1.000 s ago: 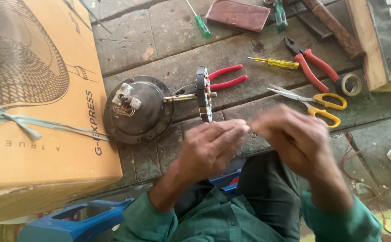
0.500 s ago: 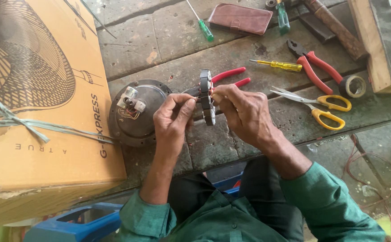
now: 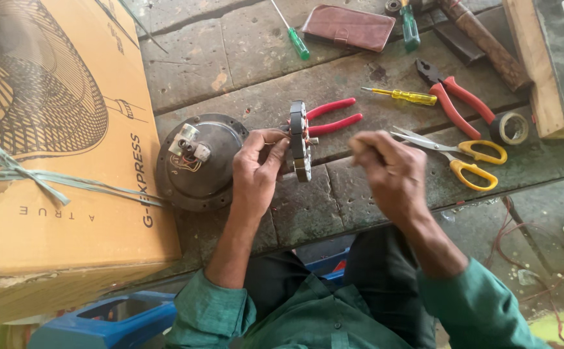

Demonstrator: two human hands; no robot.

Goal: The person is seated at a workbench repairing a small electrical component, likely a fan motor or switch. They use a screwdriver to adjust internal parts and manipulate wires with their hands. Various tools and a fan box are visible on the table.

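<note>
My left hand (image 3: 256,169) grips a round, dark fan motor stator (image 3: 299,141) standing on edge on the worn workbench (image 3: 308,207). A dark round motor housing (image 3: 198,161) with small terminals and wires lies just left of that hand. My right hand (image 3: 388,173) hovers to the right of the stator, fingers pinched together; whether it holds anything is too small to tell. Red-handled pliers (image 3: 334,116) lie behind the stator.
A large cardboard box (image 3: 56,148) tied with string fills the left. Yellow-handled scissors (image 3: 469,155), second red pliers (image 3: 456,103), a tape roll (image 3: 511,128), a yellow screwdriver (image 3: 405,97), a green screwdriver (image 3: 292,32) and a brown wallet (image 3: 350,27) lie around. A blue stool (image 3: 101,320) sits below.
My right hand has drawn away from the stator to the right. My left hand stays on the stator. A second ago both hands were together nearer my body.
</note>
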